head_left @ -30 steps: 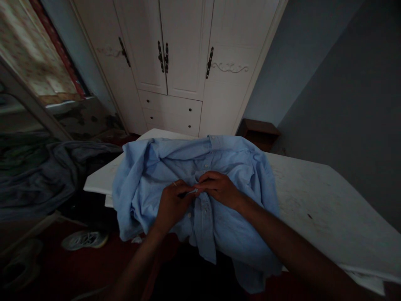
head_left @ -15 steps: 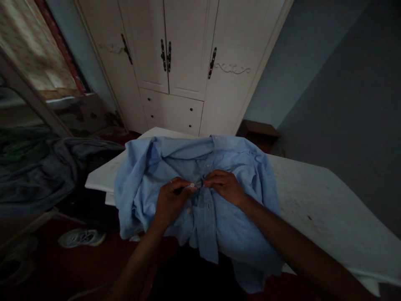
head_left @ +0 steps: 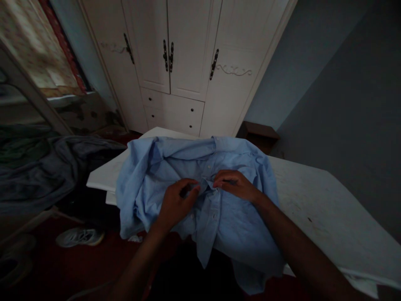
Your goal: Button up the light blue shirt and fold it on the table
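Note:
A light blue button-up shirt (head_left: 238, 217) lies front up on the near corner of a white table (head_left: 316, 209), its hem hanging over the edge. My left hand (head_left: 177, 202) is closed, pinching the left side of the shirt's front placket near a button. My right hand (head_left: 236, 184) is closed too, pinching the right placket edge a short way off. The two placket edges between my hands are a little apart.
A white wardrobe (head_left: 188, 62) with dark handles and drawers stands behind the table. A small brown stand (head_left: 258, 133) sits by the grey wall. Dark clothes (head_left: 46, 167) are heaped at the left. A light shoe (head_left: 79, 236) lies on the red floor.
My hands were pinched together at one button on the placket. Now they have drawn apart, the right hand moving right, and the placket lies looser between them.

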Demonstrator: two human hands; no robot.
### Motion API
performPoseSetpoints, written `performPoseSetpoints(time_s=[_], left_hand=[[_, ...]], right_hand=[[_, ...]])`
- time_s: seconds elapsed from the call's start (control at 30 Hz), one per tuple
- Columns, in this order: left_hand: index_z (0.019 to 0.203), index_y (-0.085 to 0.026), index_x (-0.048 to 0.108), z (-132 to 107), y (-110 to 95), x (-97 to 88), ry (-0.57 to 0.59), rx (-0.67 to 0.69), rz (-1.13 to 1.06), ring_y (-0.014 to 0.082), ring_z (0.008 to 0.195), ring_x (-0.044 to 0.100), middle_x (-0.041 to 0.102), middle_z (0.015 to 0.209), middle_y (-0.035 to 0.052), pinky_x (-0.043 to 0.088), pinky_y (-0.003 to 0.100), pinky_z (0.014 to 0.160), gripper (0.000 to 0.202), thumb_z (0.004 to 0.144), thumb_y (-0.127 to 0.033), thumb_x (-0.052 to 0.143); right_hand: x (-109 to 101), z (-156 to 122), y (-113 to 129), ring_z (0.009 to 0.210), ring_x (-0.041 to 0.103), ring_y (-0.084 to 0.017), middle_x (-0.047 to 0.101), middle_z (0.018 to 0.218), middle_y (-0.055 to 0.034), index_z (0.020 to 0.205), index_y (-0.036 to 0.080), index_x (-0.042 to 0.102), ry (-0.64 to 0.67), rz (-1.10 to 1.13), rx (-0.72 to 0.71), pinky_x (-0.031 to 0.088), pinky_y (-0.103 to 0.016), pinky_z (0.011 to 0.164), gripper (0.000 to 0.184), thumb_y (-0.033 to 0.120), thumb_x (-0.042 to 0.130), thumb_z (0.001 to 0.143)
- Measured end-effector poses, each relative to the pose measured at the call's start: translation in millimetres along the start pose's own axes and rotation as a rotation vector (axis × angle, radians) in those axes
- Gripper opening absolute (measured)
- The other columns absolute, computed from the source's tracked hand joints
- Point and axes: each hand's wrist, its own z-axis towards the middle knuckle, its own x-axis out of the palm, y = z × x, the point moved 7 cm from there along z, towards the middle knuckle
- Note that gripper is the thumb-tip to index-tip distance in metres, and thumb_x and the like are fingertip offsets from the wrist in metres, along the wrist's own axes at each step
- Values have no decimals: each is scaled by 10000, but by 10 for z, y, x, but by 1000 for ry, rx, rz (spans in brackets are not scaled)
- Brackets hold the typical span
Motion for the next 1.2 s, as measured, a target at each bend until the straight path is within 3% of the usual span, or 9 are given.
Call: performPoseSetpoints(time_s=[0.2, 0.33, 0.53, 0.63, 0.73, 0.87, 0.97, 1.07, 1.2], left_hand=[[971, -195, 699, 7, -7, 91, 12, 52, 236, 179, 728, 651, 730, 857, 46, 479, 282, 676, 230, 838, -342, 582], [986, -199, 689, 14, -39, 164, 60, 80, 367, 205, 802, 679, 741, 902, 57, 485, 298, 731, 268, 853, -405, 581], [1274, -232, 582, 53, -83, 240, 125, 55, 621, 251, 757, 692, 742, 839, 81, 449, 313, 660, 483, 888, -512, 506], [1200, -264, 642, 95, -105, 275, 168, 50, 709, 265, 777, 699, 748, 868, 97, 430, 308, 639, 420, 905, -509, 470], [1114, -282, 693, 145, -108, 287, 200, 43, 767, 276, 757, 699, 746, 827, 106, 409, 303, 607, 389, 917, -504, 443], [1058, -295, 721, 203, -128, 287, 246, 64, 752, 271, 758, 697, 749, 846, 108, 409, 304, 616, 336, 922, -453, 458], [963, -281, 746, 247, -175, 297, 284, 54, 777, 282, 774, 694, 745, 841, 102, 423, 318, 619, 319, 924, -418, 460], [876, -221, 751, 308, -259, 297, 255, 17, 863, 296, 769, 683, 721, 865, 131, 433, 332, 605, 319, 906, -395, 486], [850, -164, 736, 394, -424, 353, 152, 174, 872, 310, 865, 642, 670, 958, 168, 459, 381, 690, 257, 856, -351, 560]], right_hand=[[30, -17, -48, 513, 544, -100, 595, 534, 0, 542, 171, 640, 49, -166, 140, 421, -229, 554, 449, 437, 569, 897], [20, -26, -82, 460, 479, -81, 540, 484, 18, 505, 168, 615, 67, -251, 174, 360, -215, 502, 500, 487, 558, 887], [64, -27, -199, 432, 391, -66, 437, 439, 54, 464, 167, 520, 67, -362, 277, 257, -216, 463, 515, 508, 609, 840], [81, -3, -196, 460, 412, -75, 458, 462, 55, 505, 173, 527, -3, -490, 319, 243, -224, 485, 468, 515, 677, 787], [72, 12, -160, 507, 469, -98, 538, 535, 40, 667, 186, 616, -111, -609, 369, 256, -231, 508, 335, 490, 706, 774], [121, 38, -104, 621, 543, -127, 621, 703, 1, 870, 207, 687, -135, -659, 302, 324, -237, 564, 167, 369, 674, 834], [151, 52, -102, 744, 593, -149, 660, 844, -33, 897, 214, 722, -130, -627, 232, 390, -255, 650, 109, 280, 644, 858], [138, 63, -133, 746, 594, -146, 665, 841, -38, 875, 204, 732, -162, -562, 205, 413, -260, 677, 112, 189, 625, 846], [70, 66, -211, 667, 566, -128, 655, 747, -18, 819, 179, 717, -250, -416, 242, 414, -242, 630, 125, 136, 600, 809]])
